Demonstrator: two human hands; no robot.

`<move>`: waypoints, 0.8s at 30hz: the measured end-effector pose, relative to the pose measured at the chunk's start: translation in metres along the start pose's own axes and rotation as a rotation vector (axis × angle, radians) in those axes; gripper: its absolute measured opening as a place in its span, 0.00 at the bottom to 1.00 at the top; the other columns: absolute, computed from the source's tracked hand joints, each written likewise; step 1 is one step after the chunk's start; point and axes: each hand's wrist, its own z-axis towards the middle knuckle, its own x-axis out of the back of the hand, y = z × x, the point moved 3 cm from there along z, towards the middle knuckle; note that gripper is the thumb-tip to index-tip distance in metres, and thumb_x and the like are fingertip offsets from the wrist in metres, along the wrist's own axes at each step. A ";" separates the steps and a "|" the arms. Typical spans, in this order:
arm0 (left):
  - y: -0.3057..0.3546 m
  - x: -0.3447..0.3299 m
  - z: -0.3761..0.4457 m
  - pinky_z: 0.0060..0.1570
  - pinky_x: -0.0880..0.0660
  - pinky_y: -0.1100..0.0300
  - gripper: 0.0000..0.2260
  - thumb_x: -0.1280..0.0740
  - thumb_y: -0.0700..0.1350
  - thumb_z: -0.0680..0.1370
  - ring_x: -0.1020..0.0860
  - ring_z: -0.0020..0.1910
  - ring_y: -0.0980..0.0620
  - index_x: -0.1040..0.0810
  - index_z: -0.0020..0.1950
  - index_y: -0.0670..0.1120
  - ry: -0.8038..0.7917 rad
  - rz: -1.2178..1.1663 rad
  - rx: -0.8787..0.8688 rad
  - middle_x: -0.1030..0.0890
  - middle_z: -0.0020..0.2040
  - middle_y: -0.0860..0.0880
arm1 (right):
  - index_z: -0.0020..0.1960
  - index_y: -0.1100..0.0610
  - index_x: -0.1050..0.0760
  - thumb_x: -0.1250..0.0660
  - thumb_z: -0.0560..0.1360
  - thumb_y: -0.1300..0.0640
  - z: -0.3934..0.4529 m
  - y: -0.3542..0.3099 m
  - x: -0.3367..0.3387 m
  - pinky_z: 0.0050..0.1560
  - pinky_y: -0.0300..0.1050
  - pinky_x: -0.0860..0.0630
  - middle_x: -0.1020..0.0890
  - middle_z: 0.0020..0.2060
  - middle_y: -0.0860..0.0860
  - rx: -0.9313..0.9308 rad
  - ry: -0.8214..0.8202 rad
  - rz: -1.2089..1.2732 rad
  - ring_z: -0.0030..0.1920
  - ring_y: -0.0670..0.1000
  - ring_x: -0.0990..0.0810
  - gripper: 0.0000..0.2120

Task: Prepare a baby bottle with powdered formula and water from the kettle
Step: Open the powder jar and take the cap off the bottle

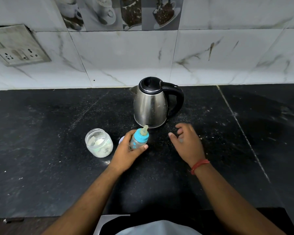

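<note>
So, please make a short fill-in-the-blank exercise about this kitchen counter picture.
1. The left hand grips the baby bottle with the ____ collar.
2. The steel kettle with a black handle has its lid ____.
3. The clear plastic jar of white powder stands with its top ____.
4. The right hand holds ____.

Missing words: blue; closed; open; nothing

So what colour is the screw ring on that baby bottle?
Bright turquoise blue, on the baby bottle in the left hand; head view.
</note>
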 end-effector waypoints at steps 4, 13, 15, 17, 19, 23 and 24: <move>0.011 -0.006 -0.001 0.54 0.26 0.69 0.20 0.22 0.42 0.74 0.20 0.54 0.64 0.24 0.62 0.54 -0.018 0.053 -0.041 0.17 0.55 0.55 | 0.54 0.50 0.23 0.26 0.74 0.47 -0.010 -0.047 -0.026 0.41 0.47 0.23 0.24 0.35 0.46 -0.077 -0.301 0.357 0.34 0.43 0.25 0.13; 0.034 -0.010 0.000 0.58 0.25 0.57 0.24 0.32 0.60 0.75 0.21 0.55 0.58 0.24 0.67 0.50 -0.015 0.328 -0.219 0.19 0.57 0.59 | 0.42 0.47 0.26 0.23 0.66 0.40 -0.009 -0.068 -0.037 0.50 0.54 0.17 0.14 0.41 0.47 -0.087 -0.261 0.519 0.45 0.46 0.14 0.16; 0.037 -0.008 -0.002 0.55 0.25 0.62 0.24 0.33 0.61 0.74 0.22 0.53 0.60 0.24 0.66 0.51 0.002 0.339 -0.232 0.19 0.54 0.60 | 0.41 0.48 0.26 0.22 0.66 0.41 -0.007 -0.071 -0.036 0.51 0.58 0.17 0.14 0.41 0.49 -0.086 -0.289 0.586 0.46 0.50 0.14 0.16; 0.040 -0.006 -0.003 0.51 0.24 0.63 0.23 0.33 0.62 0.74 0.21 0.51 0.60 0.25 0.65 0.54 0.000 0.324 -0.226 0.19 0.51 0.62 | 0.39 0.48 0.27 0.21 0.67 0.46 -0.005 -0.075 -0.034 0.51 0.59 0.17 0.15 0.39 0.50 -0.087 -0.324 0.658 0.44 0.52 0.14 0.15; 0.042 -0.004 -0.001 0.50 0.22 0.58 0.21 0.31 0.63 0.74 0.19 0.49 0.58 0.27 0.64 0.58 -0.019 0.284 -0.211 0.18 0.50 0.61 | 0.38 0.48 0.27 0.20 0.68 0.52 -0.003 -0.077 -0.034 0.48 0.57 0.16 0.17 0.37 0.49 -0.095 -0.353 0.748 0.42 0.50 0.16 0.14; 0.045 0.000 0.003 0.52 0.20 0.48 0.22 0.29 0.63 0.74 0.17 0.50 0.55 0.25 0.65 0.56 -0.082 0.197 -0.184 0.17 0.52 0.57 | 0.39 0.52 0.26 0.22 0.71 0.60 -0.002 -0.083 -0.029 0.44 0.48 0.20 0.18 0.36 0.48 -0.108 -0.362 0.875 0.41 0.49 0.17 0.13; 0.046 0.000 0.004 0.52 0.20 0.48 0.23 0.29 0.63 0.74 0.17 0.51 0.55 0.25 0.65 0.56 -0.100 0.180 -0.178 0.16 0.53 0.56 | 0.40 0.52 0.26 0.22 0.72 0.61 -0.002 -0.083 -0.029 0.43 0.46 0.20 0.19 0.36 0.48 -0.104 -0.359 0.891 0.41 0.48 0.17 0.13</move>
